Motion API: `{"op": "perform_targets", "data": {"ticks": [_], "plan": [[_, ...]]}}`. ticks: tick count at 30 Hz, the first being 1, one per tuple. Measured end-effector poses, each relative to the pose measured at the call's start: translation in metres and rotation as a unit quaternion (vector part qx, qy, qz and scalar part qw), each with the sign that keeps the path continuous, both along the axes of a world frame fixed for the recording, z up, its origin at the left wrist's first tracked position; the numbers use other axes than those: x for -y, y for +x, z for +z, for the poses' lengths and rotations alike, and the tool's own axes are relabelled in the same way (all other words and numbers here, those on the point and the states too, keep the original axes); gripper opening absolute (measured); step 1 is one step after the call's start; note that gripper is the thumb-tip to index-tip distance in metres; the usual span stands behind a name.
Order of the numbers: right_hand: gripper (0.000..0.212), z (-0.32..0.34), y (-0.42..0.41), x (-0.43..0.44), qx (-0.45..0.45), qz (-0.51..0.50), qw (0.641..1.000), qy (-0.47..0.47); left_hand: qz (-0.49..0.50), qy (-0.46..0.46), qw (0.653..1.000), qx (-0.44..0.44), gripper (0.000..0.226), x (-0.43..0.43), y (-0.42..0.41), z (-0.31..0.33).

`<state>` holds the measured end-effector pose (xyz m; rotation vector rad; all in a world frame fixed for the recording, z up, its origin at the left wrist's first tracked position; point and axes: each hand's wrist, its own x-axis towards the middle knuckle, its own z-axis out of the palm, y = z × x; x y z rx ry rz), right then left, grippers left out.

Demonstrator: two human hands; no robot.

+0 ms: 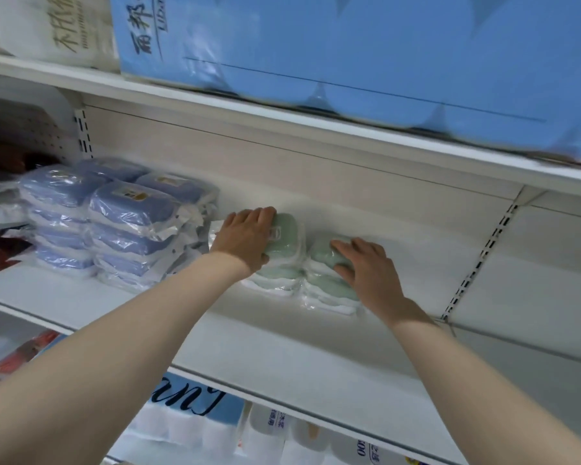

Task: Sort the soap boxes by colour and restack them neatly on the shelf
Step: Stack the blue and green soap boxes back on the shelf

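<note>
On the shelf [282,347], the left hand [245,236] curls round the top of the left green stack [285,243]. The right hand [366,266] lies with fingers spread on the right green stack [332,290] (both stacks film-wrapped, side by side). Blue soap boxes [128,213] are stacked just left of them.

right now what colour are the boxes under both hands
Pale green soap boxes, best in head view.

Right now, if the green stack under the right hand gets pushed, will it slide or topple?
Probably slides: the green stack looks glossily wrapped, the shelf smooth. Its upper boxes may skid off separately, since the right hand only rests on top.
</note>
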<state>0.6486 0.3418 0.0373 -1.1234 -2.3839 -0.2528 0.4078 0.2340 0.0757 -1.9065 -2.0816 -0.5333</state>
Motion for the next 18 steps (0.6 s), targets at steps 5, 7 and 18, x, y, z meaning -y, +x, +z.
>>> {"op": "perform_targets", "data": {"ticks": [5, 7, 18], "plan": [[0.042, -0.009, -0.001, -0.003, -0.007, 0.023, 1.0, 0.009, -0.015, -0.022, 1.0, -0.001, 0.066, -0.026, -0.002, -0.003], [0.045, -0.01, 0.001, -0.004, -0.004, 0.02, 1.0, 0.016, -0.044, -0.047, 0.998, 0.02, 0.058, -0.036, -0.004, -0.006], [0.1, -0.025, 0.012, 0.004, 0.032, 0.001, 0.998, 0.047, -0.069, 0.058, 0.996, 0.0, 0.052, -0.034, 0.001, -0.037]]}}
